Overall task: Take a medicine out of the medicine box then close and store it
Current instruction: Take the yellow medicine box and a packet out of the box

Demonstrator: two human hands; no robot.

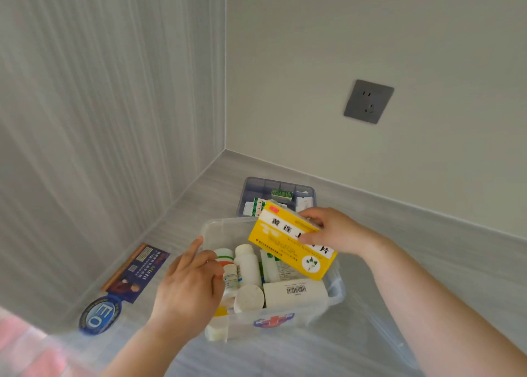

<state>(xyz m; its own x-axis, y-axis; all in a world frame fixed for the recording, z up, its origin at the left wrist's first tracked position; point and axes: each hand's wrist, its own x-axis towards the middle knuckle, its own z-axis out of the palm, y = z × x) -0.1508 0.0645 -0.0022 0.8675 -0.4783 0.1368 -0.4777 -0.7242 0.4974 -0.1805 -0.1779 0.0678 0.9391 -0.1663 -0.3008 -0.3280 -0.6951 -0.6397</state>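
A clear plastic medicine box (336,294) with a red cross on its front stands open on the grey surface, filled with several white bottles and packs. My right hand (333,231) is shut on a yellow medicine carton (285,248), held tilted just above the box's far right part. My left hand (188,285) reaches into the box's left side, fingers spread over a small white bottle (230,276). Whether it grips the bottle is hidden. A white carton with a barcode (293,292) lies at the front of the box.
A blue compartment tray (256,185) with small packets sits behind the box. A dark printed leaflet (137,271) and a round blue sticker (99,314) lie to the left near the wall. A grey wall socket (368,101) is on the right wall. The clear lid (379,328) lies at the box's right.
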